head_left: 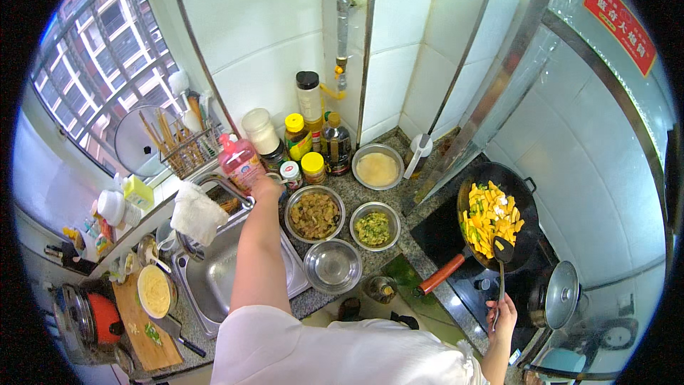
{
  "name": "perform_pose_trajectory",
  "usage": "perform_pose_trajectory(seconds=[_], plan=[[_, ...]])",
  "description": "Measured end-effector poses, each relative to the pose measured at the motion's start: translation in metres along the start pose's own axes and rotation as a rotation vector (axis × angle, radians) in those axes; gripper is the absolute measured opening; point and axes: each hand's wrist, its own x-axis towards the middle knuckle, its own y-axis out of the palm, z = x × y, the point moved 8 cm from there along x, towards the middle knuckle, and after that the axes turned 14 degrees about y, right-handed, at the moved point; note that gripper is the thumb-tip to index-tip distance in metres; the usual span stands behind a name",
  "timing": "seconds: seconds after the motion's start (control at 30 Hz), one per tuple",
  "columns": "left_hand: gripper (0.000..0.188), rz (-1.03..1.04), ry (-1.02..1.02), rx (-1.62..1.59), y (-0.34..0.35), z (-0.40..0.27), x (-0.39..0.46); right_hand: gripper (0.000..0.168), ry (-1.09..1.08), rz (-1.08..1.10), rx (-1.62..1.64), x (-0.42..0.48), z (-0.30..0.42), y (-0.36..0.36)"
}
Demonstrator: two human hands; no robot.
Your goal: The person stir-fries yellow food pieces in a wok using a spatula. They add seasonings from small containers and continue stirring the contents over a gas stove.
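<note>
My right hand [501, 315] grips the handle of a spatula [503, 251], whose dark blade rests among yellow and green food pieces [489, 216] in a black wok [526, 235]. A white patch lies on the food. The wok's red-brown handle [441, 275] points towards me, untouched. My left hand [267, 188] reaches over the counter beside a pink pump bottle [240, 163], near a small jar with a white lid [290, 172]. A light-coloured, curved thing shows at its fingers; the fingers are partly hidden, so I cannot tell whether it is held.
Bowls of brown food [315, 214], green-yellow food [372, 229] and pale liquid [378, 167] stand between sink [219, 278] and stove, with an empty glass-like bowl [332, 266]. A cleaver [176, 334] lies on the cutting board [131, 315]. A lidded pot [561, 294] stands right.
</note>
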Motion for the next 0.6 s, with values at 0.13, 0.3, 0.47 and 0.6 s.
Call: perform_pose_trajectory(seconds=[0.13,0.3,0.47,0.6], plan=[[0.089,-0.075,0.000,-0.009,-0.003,-0.011,-0.005,0.038,0.006,0.009,-0.075,-0.001,0.010,0.005],[0.100,-0.372,0.138,0.036,-0.034,-0.026,-0.026,0.038,0.008,0.021,-0.072,0.007,0.013,0.007],[0.079,-0.485,0.309,-0.096,-0.081,-0.051,-0.071,0.045,-0.103,-0.083,-0.281,0.037,0.018,-0.014],[0.074,-0.562,0.570,-0.190,-0.115,-0.093,-0.139,0.057,-0.183,-0.108,-0.568,0.043,0.019,-0.013]])
